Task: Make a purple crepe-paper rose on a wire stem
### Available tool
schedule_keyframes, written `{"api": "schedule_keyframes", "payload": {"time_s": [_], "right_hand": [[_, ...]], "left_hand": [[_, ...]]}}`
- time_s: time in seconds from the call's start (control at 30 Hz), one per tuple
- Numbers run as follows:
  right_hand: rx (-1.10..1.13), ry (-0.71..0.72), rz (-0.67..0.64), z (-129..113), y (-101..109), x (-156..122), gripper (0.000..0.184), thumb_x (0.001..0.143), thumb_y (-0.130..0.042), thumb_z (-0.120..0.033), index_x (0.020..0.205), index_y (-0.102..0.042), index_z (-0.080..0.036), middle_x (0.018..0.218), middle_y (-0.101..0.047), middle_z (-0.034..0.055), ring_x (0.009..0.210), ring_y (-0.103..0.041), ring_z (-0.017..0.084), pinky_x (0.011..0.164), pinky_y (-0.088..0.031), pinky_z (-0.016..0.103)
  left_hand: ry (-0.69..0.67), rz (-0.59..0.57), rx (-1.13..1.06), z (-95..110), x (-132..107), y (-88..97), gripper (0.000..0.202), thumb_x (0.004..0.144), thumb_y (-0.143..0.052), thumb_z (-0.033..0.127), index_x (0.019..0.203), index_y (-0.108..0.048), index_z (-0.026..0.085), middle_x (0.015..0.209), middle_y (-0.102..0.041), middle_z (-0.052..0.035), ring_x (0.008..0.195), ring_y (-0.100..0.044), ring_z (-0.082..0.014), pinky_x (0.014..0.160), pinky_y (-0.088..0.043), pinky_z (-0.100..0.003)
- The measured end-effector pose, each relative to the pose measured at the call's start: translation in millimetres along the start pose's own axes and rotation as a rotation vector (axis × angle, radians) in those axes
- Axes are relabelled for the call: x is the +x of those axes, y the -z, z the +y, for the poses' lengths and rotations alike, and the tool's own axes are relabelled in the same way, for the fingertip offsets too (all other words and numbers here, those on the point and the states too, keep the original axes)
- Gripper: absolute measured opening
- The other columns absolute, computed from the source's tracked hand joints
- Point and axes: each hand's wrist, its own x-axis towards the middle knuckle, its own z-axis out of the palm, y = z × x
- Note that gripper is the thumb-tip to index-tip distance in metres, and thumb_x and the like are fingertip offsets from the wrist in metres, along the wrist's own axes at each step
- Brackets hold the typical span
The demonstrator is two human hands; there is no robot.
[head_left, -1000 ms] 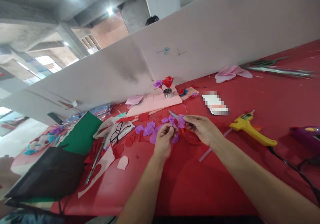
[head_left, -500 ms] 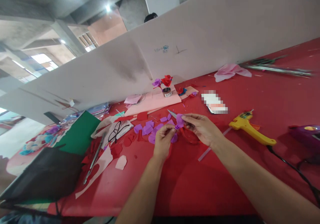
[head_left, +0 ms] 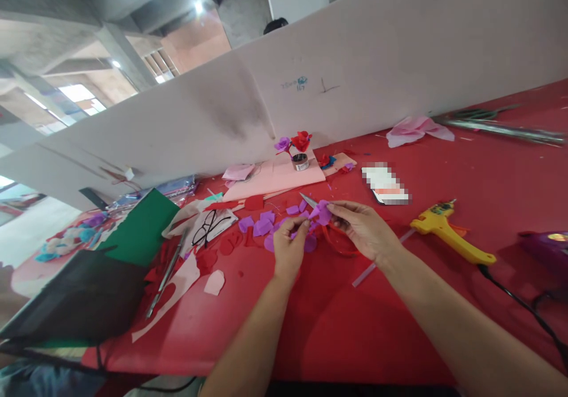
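My left hand (head_left: pixel 290 244) is closed in a pinch at a small piece of purple paper, its fingertips partly hiding it. Just right of it, my right hand (head_left: pixel 361 226) grips a purple paper petal (head_left: pixel 325 212) between thumb and finger. The two hands are close together, a little above the table. Under and behind them lie scissors with red handles (head_left: pixel 338 244), the blade tip (head_left: pixel 307 199) pointing away. Several cut purple paper pieces (head_left: pixel 263 225) are scattered beside my left hand.
To the right are a yellow glue gun (head_left: pixel 457 234) with a black cord, a glue stick (head_left: pixel 364 275) and a phone (head_left: pixel 384 184). A small pot (head_left: pixel 300 161) holds paper flowers at the back. Glasses (head_left: pixel 208 229), red scraps and a dark bag (head_left: pixel 80 296) are left.
The purple petal in my right hand has shifted slightly and turned near my left fingertips. Both hands remain in a pinch. The camera view has moved a little.
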Motion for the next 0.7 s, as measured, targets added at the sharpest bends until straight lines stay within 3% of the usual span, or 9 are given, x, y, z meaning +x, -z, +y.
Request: {"api": "schedule_keyframes", "payload": {"time_s": [0.33,0.7], "right_hand": [[0.004,0.005,0.024,3.0,1.9,2.3,0.026,0.056,-0.084,-0.033,0.077,-0.076,-0.02,0.076,-0.072,0.0024,0.067,-0.059,0.011,0.066,-0.048,0.026],[-0.035,0.031,0.043,1.7,0.7,1.3,0.028,0.052,-0.085,-0.037,0.074,-0.076,-0.022,0.073,-0.071,0.0021,0.063,-0.058,0.012,0.065,-0.05,0.028]], "left_hand": [[-0.033,0.018,-0.043,5.3,-0.3,-0.8,0.015,0.076,-0.067,0.032,0.085,-0.072,0.02,0.084,-0.07,-0.0033,0.08,-0.061,-0.0154,0.078,-0.047,-0.028],[0.082,0.031,-0.373,8.1,-1.6,-6.5,0.019,0.065,-0.077,0.031,0.079,-0.072,0.02,0.079,-0.071,-0.0007,0.077,-0.063,-0.013,0.079,-0.048,-0.028]]}}
